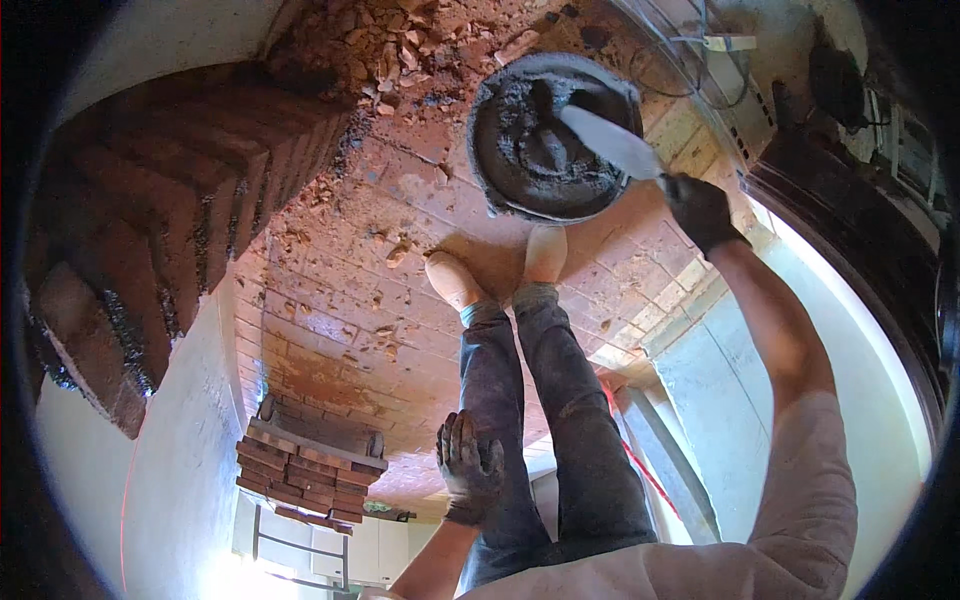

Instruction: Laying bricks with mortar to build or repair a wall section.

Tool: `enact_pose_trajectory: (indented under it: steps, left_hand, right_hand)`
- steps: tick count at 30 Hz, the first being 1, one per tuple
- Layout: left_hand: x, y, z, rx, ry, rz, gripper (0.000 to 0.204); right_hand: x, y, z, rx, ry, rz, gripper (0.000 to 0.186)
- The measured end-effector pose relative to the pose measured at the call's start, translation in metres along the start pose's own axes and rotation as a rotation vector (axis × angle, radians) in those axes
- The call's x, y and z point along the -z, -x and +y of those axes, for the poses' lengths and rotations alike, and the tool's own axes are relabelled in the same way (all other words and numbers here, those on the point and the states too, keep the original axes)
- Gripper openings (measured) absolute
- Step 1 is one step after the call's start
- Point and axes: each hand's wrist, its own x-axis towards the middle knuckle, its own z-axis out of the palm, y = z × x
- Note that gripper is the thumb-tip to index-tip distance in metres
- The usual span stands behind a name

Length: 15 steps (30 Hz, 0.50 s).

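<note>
My right hand (pixel 700 211), in a dark glove, is closed round the handle of a trowel (pixel 622 146). The trowel's pale blade, slightly blurred, reaches left over a round black tub (pixel 482 178), and its tip is at the mortar inside. That dark grey mortar (pixel 512 125) has a rough, furrowed surface. My left hand (pixel 468 466), gloved too, hangs in front of my left leg with its fingers stretched out and holds nothing. My two feet stand on the floor just nearer than the tub.
Stepped rows of brickwork (pixel 190 190) with dark joints rise at the left. Broken brick rubble (pixel 400 50) lies at the far side, with smaller bits scattered over the brick-paved floor (pixel 340 350). A stack of bricks (pixel 305 472) is at the lower left. Cables (pixel 690 90) run at the far right.
</note>
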Motion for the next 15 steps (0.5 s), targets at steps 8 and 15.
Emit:
enact_pose_trajectory:
  steps: [8, 15]
  left_hand:
    - [-0.001, 0.000, -0.004, -0.028, -0.081, -0.104, 0.056]
    - [0.002, -0.005, 0.001, -0.087, -0.102, -0.082, 0.057]
  right_hand:
    - [-0.099, -0.031, -0.125, -0.459, -0.735, -0.294, 0.040]
    - [-0.096, 0.009, -0.095, -0.244, -0.854, -0.162, 0.014]
